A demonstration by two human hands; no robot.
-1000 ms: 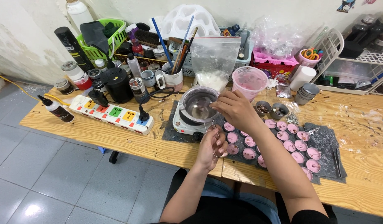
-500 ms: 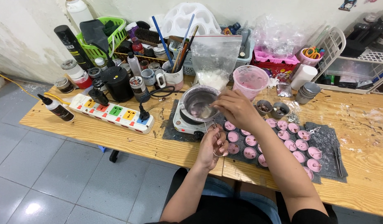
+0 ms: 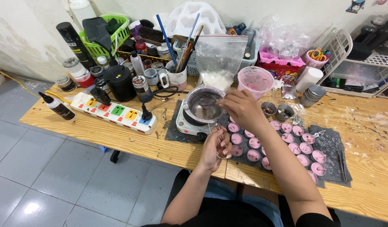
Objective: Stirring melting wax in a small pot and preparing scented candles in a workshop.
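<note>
Your long pale wooden worktable (image 3: 118,134) carries a dark grey felt mat (image 3: 328,143) with rows of small round pink wax-filled tins (image 3: 286,138). Your right hand (image 3: 241,110) hovers over the round steel melting pot (image 3: 204,105) on its white hotplate (image 3: 190,125); I cannot tell what it grips. Your left hand (image 3: 215,145) pinches thin metal tweezers (image 3: 221,141) beside the tins.

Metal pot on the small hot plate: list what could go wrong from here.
The right hand hangs over the metal pot on the hot plate, so a burn seems possible. A slip might splash onto the pink filled cups close by. The power strip lies near too.
</note>
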